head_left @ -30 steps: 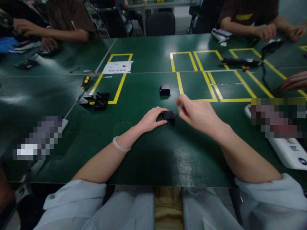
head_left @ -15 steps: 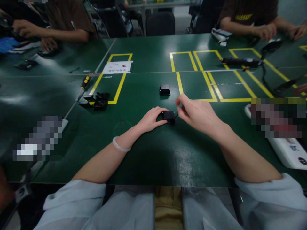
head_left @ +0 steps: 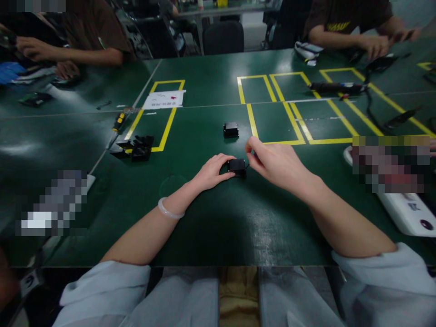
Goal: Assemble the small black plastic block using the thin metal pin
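Observation:
My left hand [head_left: 215, 170] rests on the table with thumb and fingers closed around the left side of a small black box-shaped block [head_left: 237, 166]. At the block's right side, my right hand [head_left: 272, 156] is closed in a pinch. Between its fingertips and the block shows a short, thin dark piece [head_left: 247, 166]; whether it is a tool tip or a lead I cannot tell. Just beyond the hands sits a second, similar black block [head_left: 231, 130], which neither hand touches.
Black bracket-like parts [head_left: 134, 148] and a yellow-black screwdriver [head_left: 119, 121] lie to the left. A white paper [head_left: 164, 99] is on the green table [head_left: 204, 231]. To the right is a white device [head_left: 413, 213]; a black tool [head_left: 337, 87] lies farther back. Co-workers' hands [head_left: 374, 46] are across the table.
The view has shifted slightly. My right hand has turned a little and its fingertips are closer to the block. My left hand keeps its hold.

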Demonstrator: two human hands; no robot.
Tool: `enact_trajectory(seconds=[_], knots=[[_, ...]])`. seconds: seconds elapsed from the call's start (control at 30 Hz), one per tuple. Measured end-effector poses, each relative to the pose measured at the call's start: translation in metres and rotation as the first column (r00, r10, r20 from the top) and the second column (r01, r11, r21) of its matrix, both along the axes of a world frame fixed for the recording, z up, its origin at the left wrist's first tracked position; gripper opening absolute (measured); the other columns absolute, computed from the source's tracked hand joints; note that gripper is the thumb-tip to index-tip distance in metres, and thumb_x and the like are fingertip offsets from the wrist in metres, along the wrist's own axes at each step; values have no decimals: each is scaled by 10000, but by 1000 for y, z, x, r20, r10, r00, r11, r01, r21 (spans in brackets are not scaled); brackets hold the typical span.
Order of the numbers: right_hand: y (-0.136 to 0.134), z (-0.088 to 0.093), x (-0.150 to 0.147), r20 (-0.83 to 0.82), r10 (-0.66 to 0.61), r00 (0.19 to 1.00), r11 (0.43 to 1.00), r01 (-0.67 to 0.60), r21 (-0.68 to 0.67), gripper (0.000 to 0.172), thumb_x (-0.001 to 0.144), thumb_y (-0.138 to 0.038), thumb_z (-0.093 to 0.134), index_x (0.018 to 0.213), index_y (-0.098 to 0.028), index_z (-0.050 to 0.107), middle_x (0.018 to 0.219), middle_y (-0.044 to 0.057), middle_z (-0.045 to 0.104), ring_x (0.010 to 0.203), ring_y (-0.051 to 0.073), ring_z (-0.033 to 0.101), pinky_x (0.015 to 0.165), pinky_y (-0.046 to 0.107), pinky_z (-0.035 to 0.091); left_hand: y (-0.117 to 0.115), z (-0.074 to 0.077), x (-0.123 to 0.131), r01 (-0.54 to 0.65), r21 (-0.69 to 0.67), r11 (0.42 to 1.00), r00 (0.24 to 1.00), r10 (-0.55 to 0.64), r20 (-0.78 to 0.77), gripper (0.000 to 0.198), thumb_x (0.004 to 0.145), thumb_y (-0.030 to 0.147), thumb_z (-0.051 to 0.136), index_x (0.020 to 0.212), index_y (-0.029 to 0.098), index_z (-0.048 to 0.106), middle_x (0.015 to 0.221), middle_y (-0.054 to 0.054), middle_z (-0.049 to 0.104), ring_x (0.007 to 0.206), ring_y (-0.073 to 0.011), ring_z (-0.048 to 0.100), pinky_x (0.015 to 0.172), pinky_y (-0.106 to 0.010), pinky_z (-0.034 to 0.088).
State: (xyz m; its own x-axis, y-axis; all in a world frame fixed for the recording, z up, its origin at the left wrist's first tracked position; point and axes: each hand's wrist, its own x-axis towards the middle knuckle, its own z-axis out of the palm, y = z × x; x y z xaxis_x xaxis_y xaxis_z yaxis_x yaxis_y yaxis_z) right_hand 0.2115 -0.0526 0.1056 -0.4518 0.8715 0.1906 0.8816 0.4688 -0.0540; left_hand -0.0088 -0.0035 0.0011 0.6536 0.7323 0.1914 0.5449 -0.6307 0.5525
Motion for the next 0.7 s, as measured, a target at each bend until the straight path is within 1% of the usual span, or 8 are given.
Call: enact_trajectory(seconds=[0.1, 0.17, 0.3, 0.43, 0.63, 0.7], knots=[[0, 0, 1, -26, 17, 1000, 1000, -17, -16, 309, 996, -399, 325, 1086, -184, 527, 773, 29, 691, 641, 170, 604, 531, 267, 216, 0, -1, 0, -2, 8, 1000, 1000, 2, 17, 448, 906, 463, 598, 1262, 200, 522, 1186, -68, 590, 1091, -248, 557, 958, -368, 434], [1, 0, 1, -20, 16, 1000, 1000, -16, -16, 332, 1000, -422, 317, 1087, -183, 530, 769, 30, 691, 636, 172, 604, 530, 268, 216, 0, -1, 0, -5, 6, 1000, 1000, 5, 22, 448, 906, 461, 601, 1260, 198, 524, 1181, -68, 593, 1086, -247, 560, 959, -368, 435], [1, 0, 1, 6, 5, 1000, 1000, -5, -2, 298, 1000, -339, 300, 1097, -181, 533, 760, 31, 689, 605, 166, 589, 521, 270, 210, -1, 1, 0, -7, -18, 1000, 1000, 7, 8, 439, 913, 456, 591, 1272, 213, 519, 1205, -69, 589, 1110, -251, 554, 977, -384, 430], [0, 0, 1, -18, 6, 1000, 1000, -6, 1, 276, 990, -296, 308, 1106, -181, 530, 781, 31, 696, 618, 163, 591, 522, 268, 215, -1, 2, 0, -2, -17, 1000, 1000, 3, 12, 430, 914, 450, 593, 1264, 209, 524, 1202, -71, 588, 1114, -251, 553, 971, -382, 433], [0, 0, 2, -30, 18, 999, 999, -19, -26, 320, 995, -403, 329, 1107, -179, 527, 776, 40, 692, 631, 174, 600, 526, 268, 218, 0, -1, -1, -9, -8, 1000, 1000, 9, 15, 446, 910, 458, 601, 1264, 198, 524, 1187, -75, 592, 1089, -251, 560, 958, -378, 439], [1, -1, 2, -15, 14, 1000, 1000, -14, -23, 311, 997, -385, 324, 1103, -179, 532, 767, 40, 690, 623, 175, 599, 523, 268, 212, 0, 0, -1, -7, -13, 1000, 1000, 7, 16, 452, 909, 466, 601, 1269, 203, 523, 1193, -75, 591, 1092, -252, 560, 961, -379, 438]])
